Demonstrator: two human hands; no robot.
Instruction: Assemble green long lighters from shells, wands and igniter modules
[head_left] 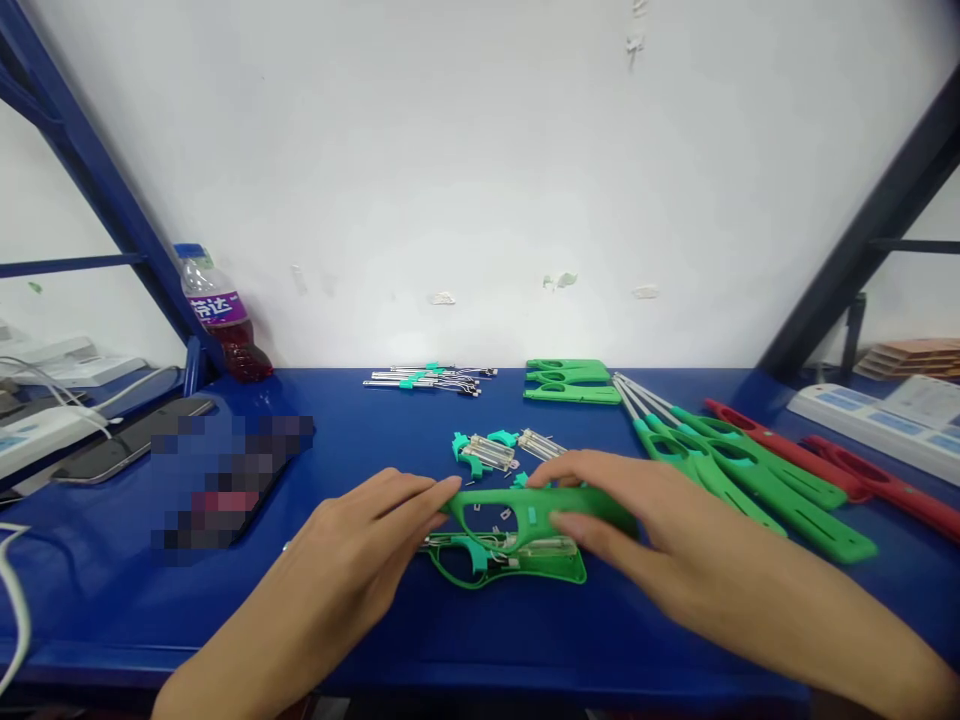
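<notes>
Right hand [652,540], gripping the right part of a green shell half [577,507], thumb on the near face and fingers over the far edge; left hand [360,535], fingers bent together at the left end of the same piece, though whether they pinch it cannot be told. The held half is raised and tilted just above and on the far side of a second green shell half [574,572], which lies open on the blue table [450,640]. Inside this lower half sit a teal trigger [477,555], wires and a clear part. Just beyond the hands lie clear reservoirs [491,452], a teal piece [461,443] and small loose fittings. To the right, green lighters [757,480] fan out with their metal tubes pointing far left; red lighters [885,480] lie beside them, and a white power strip [885,425] farther right. Toward the far edge, left of centre, rest metal rods with wires [420,380]; right of these, more green shells [570,385]. At left, a pixelated object [232,490] lies near a phone [135,440]; beyond stands a purple-labelled bottle [221,310], against a white wall [480,180].
</notes>
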